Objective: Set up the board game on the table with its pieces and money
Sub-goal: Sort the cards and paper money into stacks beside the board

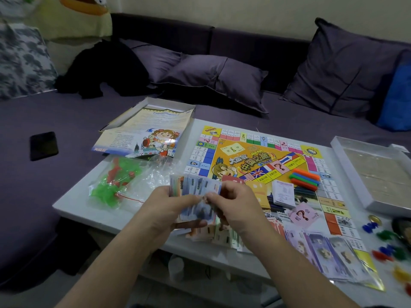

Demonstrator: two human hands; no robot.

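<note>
The colourful game board point(255, 152) lies unfolded on the white table point(73, 201). Over the table's near edge, my left hand point(171, 207) grips a fanned stack of paper money point(195, 188). My right hand point(231, 204) pinches a bluish note at the front of that stack. More notes point(322, 252) lie spread along the board's near edge, with orange and green ones under my hands. A bundle of coloured sticks point(304, 179), a white card deck point(283, 193) and a pink question-mark card point(303, 215) rest on the board.
A clear bag of green and red pieces point(113, 183) lies at the table's left. Beside it are the box lid with the rule sheet point(153, 130), and the box tray point(373, 172) at right. Coloured pawns point(391, 245) are scattered at the near right. A phone point(43, 145) lies on the sofa.
</note>
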